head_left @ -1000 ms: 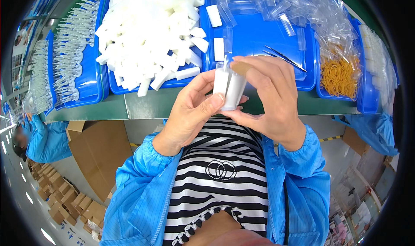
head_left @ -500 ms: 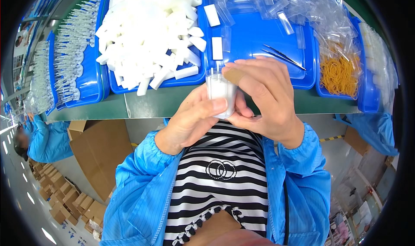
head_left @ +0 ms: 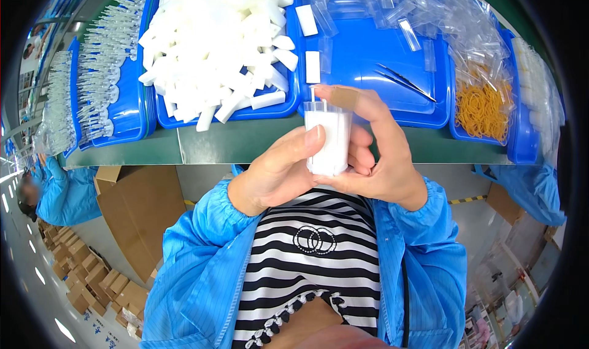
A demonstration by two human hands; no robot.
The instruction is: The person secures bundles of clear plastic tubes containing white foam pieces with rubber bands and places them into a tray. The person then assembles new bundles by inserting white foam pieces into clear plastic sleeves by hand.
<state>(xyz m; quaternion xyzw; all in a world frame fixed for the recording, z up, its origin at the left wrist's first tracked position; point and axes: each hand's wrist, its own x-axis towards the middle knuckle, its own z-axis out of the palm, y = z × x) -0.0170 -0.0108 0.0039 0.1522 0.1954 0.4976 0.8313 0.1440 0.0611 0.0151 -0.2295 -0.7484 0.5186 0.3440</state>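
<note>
Curled lower since the earlier frame, the loosely cupping right hand [head_left: 392, 158] and firmly wrapped left hand [head_left: 276, 170] brace the clear cup [head_left: 329, 141] upright by the green table [head_left: 239, 149], the right index fingertip [head_left: 323, 92] apparently steadying a thin stem [head_left: 313, 95].

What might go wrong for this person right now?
The clear container, held between the left hand and right hand by the table's front edge, could slip and fall. The white blocks are heaped in their blue tray, one poking over the rim, so a bump might spill some.
</note>
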